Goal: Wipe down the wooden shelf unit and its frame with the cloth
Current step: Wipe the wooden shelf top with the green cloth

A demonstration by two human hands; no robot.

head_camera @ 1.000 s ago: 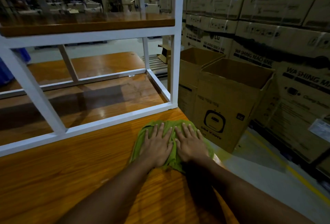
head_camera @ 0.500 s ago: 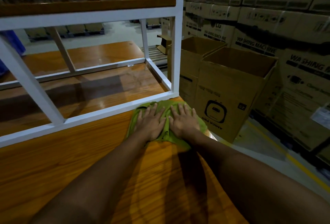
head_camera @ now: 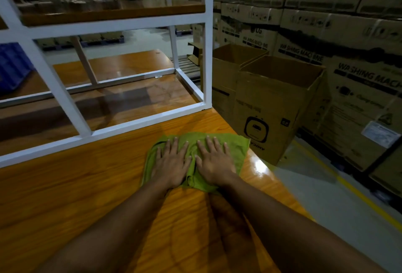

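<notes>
Down at the right-hand end of the wooden surface (head_camera: 87,185), both hands are planted side by side on the green cloth (head_camera: 238,150). The left hand (head_camera: 171,165) takes the cloth's left half and the right hand (head_camera: 214,164) the right half, thumbs nearly meeting over a bunched ridge of fabric between them. Each grip is spread wide, fingers straight and flat, pinching nothing. Palms down like that, I'd say the weight of both arms goes into the wipe rather than into holding the rag.

The cloth lies crumpled but broad. Its right edge reaches the surface's edge, and its far edge stops a little short of the white frame (head_camera: 130,123), whose bottom rail runs across just beyond the fingertips.

My read is that this is board-wiping, close to the corner. The frame's rails and posts and the upper shelf board (head_camera: 108,14) look yet to be done, though dust is impossible to judge in this dim light.

Watch the right side. An open cardboard box (head_camera: 276,107) stands close below the edge, with washing-machine cartons (head_camera: 359,72) stacked behind it. A hard push that way could carry the cloth off.
</notes>
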